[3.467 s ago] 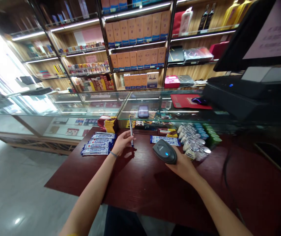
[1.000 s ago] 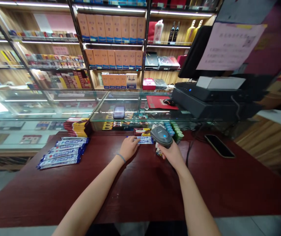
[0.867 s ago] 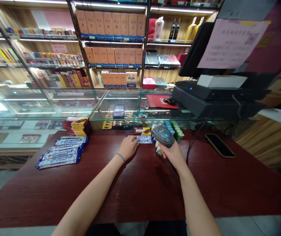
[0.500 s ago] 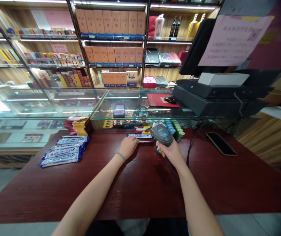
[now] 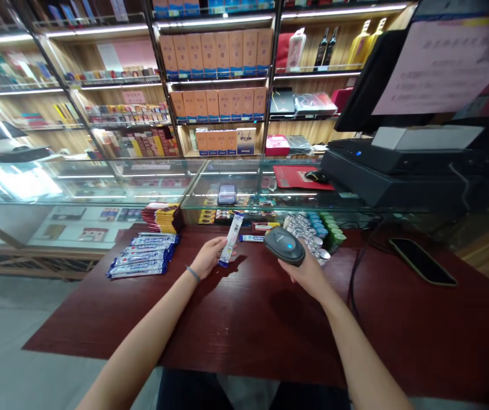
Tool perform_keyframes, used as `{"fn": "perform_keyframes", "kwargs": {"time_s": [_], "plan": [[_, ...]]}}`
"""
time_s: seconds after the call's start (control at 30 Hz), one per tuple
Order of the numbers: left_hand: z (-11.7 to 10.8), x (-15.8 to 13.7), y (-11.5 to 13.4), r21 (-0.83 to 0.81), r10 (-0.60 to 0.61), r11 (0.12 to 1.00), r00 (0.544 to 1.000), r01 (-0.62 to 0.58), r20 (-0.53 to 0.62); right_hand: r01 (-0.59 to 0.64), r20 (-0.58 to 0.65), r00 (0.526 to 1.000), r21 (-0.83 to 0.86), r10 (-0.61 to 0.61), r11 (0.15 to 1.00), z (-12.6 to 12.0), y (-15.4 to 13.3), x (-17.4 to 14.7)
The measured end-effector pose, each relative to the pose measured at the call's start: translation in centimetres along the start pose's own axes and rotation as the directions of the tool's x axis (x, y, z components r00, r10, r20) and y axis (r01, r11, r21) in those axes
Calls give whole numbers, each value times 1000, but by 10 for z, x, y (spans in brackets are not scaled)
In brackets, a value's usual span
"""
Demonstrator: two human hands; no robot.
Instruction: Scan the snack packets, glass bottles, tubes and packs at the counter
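Note:
My left hand (image 5: 209, 257) grips a slim blue-and-white wrapped snack bar (image 5: 231, 239), held tilted above the table. In my right hand (image 5: 308, 270) is a dark grey barcode scanner (image 5: 285, 246) with a blue light on top, its head turned toward the bar. Behind them another blue-and-white bar (image 5: 252, 238) lies flat, beside a red-and-yellow packet (image 5: 265, 227). To the left, several similar blue-and-white bars (image 5: 142, 259) lie in overlapping rows. A stack of red-and-yellow packets (image 5: 162, 218) stands behind those.
Several small cans (image 5: 304, 230) stand right of centre, partly behind the scanner. A phone (image 5: 423, 261) and a black cable (image 5: 354, 282) lie on the dark red table (image 5: 244, 324). A glass counter (image 5: 244, 199) borders the back, with a monitor (image 5: 377, 80) at right.
My left hand has raised a bar off the table and turned its flat side up. The scanner stays in my right hand. The view has shifted left.

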State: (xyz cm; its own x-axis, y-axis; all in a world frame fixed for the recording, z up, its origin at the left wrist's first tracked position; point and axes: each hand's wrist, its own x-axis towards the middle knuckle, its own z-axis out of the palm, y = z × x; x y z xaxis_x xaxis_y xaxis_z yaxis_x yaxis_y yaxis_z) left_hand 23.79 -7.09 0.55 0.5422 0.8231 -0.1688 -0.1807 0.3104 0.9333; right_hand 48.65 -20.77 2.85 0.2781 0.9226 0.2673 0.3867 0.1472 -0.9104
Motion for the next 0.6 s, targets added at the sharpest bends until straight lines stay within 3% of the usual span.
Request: {"fn": "perform_keyframes", "kwargs": {"time_s": [0.1,0.23,0.43,0.6], "plan": [[-20,-8,-3,-107,-19,994,1000,16,-21,46,103,994,-103,-35,994,12,1,-3],[-30,-8,-6,-155,1,988,999,-8,-46,88,245,969,-190,-40,978,20,-1,-9],[-28,-9,-7,-156,13,988,999,-19,-40,126,258,965,-278,-53,952,22,1,-10],[-28,-10,-5,-180,10,984,999,-17,-41,116,245,968,-247,-54,962,20,-2,-9]]}}
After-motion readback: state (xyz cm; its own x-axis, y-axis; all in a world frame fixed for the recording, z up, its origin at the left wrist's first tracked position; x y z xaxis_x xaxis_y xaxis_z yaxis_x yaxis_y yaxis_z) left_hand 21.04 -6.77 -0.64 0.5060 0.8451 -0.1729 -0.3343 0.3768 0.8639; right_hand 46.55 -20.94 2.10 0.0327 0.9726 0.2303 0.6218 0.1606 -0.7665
